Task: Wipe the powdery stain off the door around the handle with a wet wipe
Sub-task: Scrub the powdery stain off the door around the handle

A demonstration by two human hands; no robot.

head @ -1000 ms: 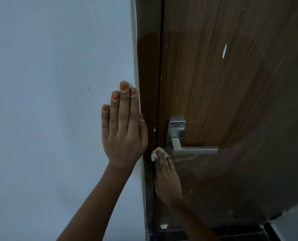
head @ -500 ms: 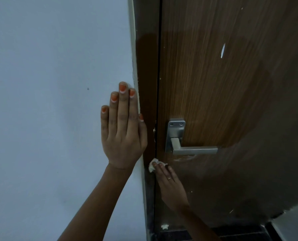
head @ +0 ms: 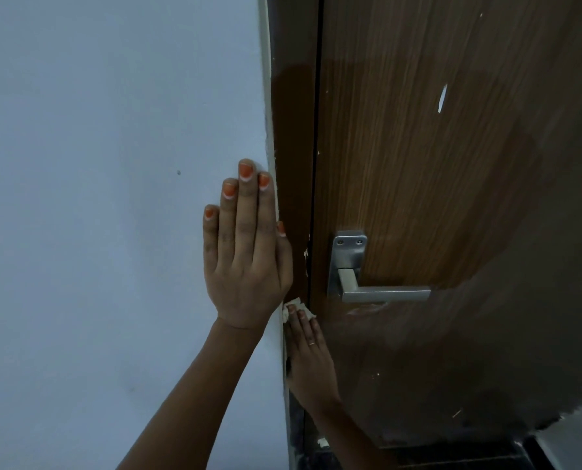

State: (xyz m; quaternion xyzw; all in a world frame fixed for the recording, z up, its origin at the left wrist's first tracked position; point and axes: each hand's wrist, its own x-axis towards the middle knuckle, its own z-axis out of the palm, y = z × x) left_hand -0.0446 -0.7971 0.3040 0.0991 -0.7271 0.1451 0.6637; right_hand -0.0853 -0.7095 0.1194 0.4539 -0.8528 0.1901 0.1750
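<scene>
Doorway close-up

Pale blue-grey wall (head: pixel 96 198) fills the left of the frame, and the left hand (head: pixel 245 266) lies flat on it, fingers straight. Lower centre, the right hand (head: pixel 311 361) presses a white wet wipe (head: pixel 288 308) under straight fingers against the brown wood-grain door (head: pixel 452 198) at its edge, lower left of the silver lever handle (head: pixel 384 294). Just under that lever sits a pale powdery smear (head: pixel 367 309).

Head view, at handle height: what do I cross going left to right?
Wall → left hand, flat on the wall → door frame → handle → bare door panel.
</scene>
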